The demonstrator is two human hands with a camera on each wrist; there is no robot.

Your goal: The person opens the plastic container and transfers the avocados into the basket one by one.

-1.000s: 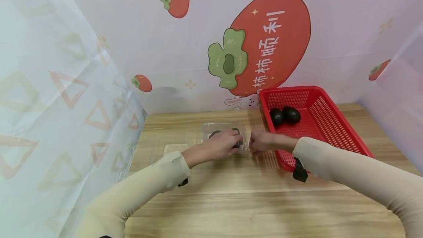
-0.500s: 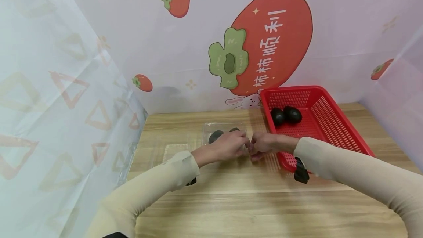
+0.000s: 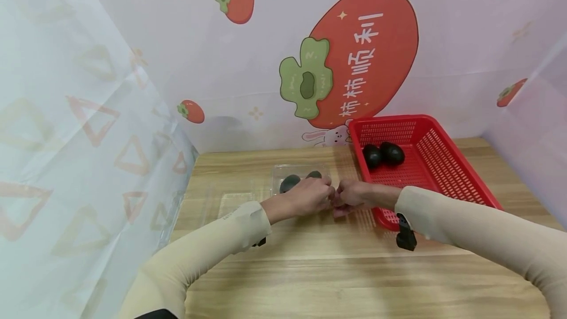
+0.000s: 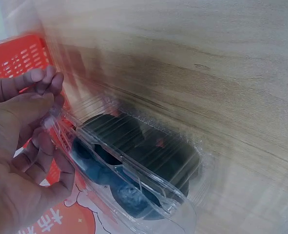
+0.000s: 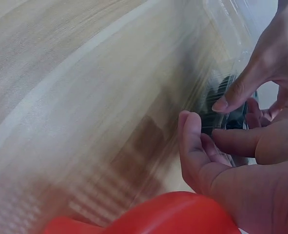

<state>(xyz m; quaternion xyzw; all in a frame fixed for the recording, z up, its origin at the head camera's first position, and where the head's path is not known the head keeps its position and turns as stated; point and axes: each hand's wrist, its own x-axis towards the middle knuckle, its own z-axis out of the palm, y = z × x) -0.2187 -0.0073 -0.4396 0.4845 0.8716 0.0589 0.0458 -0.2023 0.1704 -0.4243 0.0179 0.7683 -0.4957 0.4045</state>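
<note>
Down on the wooden table (image 3: 332, 274), a clear plastic box (image 4: 187, 217) holds dark rounded fruits (image 3: 290, 183), the left hand (image 3: 307, 196) pinching its edge. The right hand (image 3: 352, 194) meets it there, fingers curled, its grip impossible to tell; just beside, a red basket (image 3: 447, 171) carries two dark fruits (image 3: 392, 153).

The clear plastic clamshell box (image 4: 134, 170) is colourless with ribbed stripes, over blackish-green avocados (image 3: 290, 182); near-black avocados (image 3: 392, 154) sit in a bright red basket (image 3: 447, 161) patterned with rows of slots. Light tan table (image 3: 354, 279) with browner wood-grain streaks; cream sleeves (image 3: 217, 245). The pale lilac-white backdrop (image 3: 248, 58) is printed with orange-red persimmons (image 3: 390, 53), green calyxes (image 3: 292, 82) and white Chinese characters (image 3: 360, 63).
</note>
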